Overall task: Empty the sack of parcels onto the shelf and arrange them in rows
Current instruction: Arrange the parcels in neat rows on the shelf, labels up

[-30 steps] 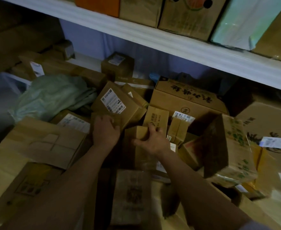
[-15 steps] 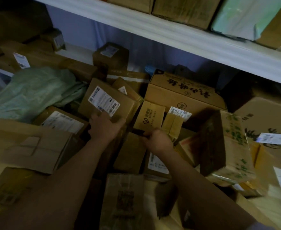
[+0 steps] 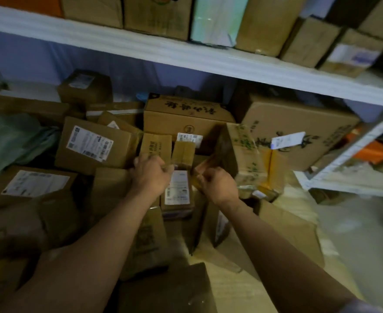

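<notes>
Cardboard parcels lie heaped on the lower shelf. My left hand [image 3: 151, 175] curls its fingers over the top corner of a small parcel with a white label [image 3: 177, 193] in the middle of the heap. Just to the right, my right hand [image 3: 217, 184] grips the edge of a small brown parcel [image 3: 205, 162]; motion blurs it. Behind my hands stand two small upright boxes [image 3: 156, 144]. A bigger box with a white label [image 3: 93, 145] lies tilted to the left. The crumpled pale green sack [image 3: 12, 141] lies at the far left.
A white upper shelf board [image 3: 186, 57] runs overhead, lined with boxes [image 3: 159, 14]. A green-printed box [image 3: 247, 154] leans beside my right hand. Large cartons [image 3: 299, 125] fill the back. The shelf's metal frame [image 3: 355, 150] crosses at right, with floor beyond.
My left hand left the big labelled box and moved right to the small labelled parcel. My right hand shifted right onto a small brown parcel. The view swung right.
</notes>
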### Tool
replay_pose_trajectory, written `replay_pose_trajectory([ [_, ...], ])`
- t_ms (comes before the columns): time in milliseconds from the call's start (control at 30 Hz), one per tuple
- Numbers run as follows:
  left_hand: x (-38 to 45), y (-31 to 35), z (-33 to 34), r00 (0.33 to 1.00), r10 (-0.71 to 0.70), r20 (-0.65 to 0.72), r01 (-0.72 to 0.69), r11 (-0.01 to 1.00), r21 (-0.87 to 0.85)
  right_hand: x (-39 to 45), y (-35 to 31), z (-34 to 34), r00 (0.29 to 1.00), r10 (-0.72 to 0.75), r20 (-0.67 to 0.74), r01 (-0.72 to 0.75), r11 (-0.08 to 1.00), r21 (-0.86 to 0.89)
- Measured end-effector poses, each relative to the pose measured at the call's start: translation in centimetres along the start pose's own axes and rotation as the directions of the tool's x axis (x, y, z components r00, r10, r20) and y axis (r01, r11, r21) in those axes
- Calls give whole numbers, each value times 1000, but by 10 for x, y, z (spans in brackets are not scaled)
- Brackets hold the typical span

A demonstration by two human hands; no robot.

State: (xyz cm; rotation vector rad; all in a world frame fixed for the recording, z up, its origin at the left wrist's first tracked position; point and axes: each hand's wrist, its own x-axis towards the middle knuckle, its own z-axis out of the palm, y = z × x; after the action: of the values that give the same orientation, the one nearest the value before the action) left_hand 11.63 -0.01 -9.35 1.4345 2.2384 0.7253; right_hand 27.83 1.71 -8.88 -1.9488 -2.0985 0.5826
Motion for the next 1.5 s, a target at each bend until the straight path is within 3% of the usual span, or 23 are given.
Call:
replay_pose_trajectory([
  [133, -26, 30, 24, 980, 126, 157, -109, 988, -111, -26, 42, -28, 989, 143, -25, -144, 985, -89],
  [200, -38, 40, 34, 960, 146, 239, -111, 982, -155, -37, 61, -34, 965, 233, 118, -220, 969, -115],
  [333, -55, 56, 57, 929, 185, 321, -136, 976, -168, -45, 100, -25, 887, 224, 405, -170, 972, -164],
  [433, -58, 73, 65, 933, 172, 316, -119, 976, -181, -53, 109, -38, 919, 179, 351, -170, 984, -56],
  [567, -53, 111, 65, 965, 236, 113, -203, 948, -243, -37, 133, -59, 973, 190, 131, -205, 973, 105],
  [633, -52, 137, 71, 952, 305, 33, -285, 919, -274, -22, 149, -68, 969, 242, 54, -247, 964, 99],
  [733, -48, 183, 93, 941, 336, 41, -305, 893, -331, -2, 174, -83, 968, 248, 32, -250, 963, 101],
  [900, -42, 245, 144, 937, 270, 223, -199, 934, -296, 32, 223, -105, 975, 165, 146, -175, 983, 53],
  [1033, -31, 270, 176, 947, 117, 300, -62, 981, -185, 61, 263, -108, 954, 213, 210, -253, 949, 187],
  [1167, -25, 268, 211, 938, -42, 345, 39, 999, 17, 86, 286, -91, 893, 214, 397, -346, 889, 301],
  [1267, -26, 257, 231, 934, -158, 320, 128, 985, 115, 87, 289, -88, 878, 213, 429, -388, 842, 376],
  [1400, -27, 256, 236, 932, -207, 299, 146, 966, 213, 87, 293, -88, 872, 194, 450, -412, 788, 458],
  [1500, -25, 261, 238, 929, -221, 295, 199, 975, 102, 89, 294, -91, 877, 204, 435, -437, 713, 548],
])
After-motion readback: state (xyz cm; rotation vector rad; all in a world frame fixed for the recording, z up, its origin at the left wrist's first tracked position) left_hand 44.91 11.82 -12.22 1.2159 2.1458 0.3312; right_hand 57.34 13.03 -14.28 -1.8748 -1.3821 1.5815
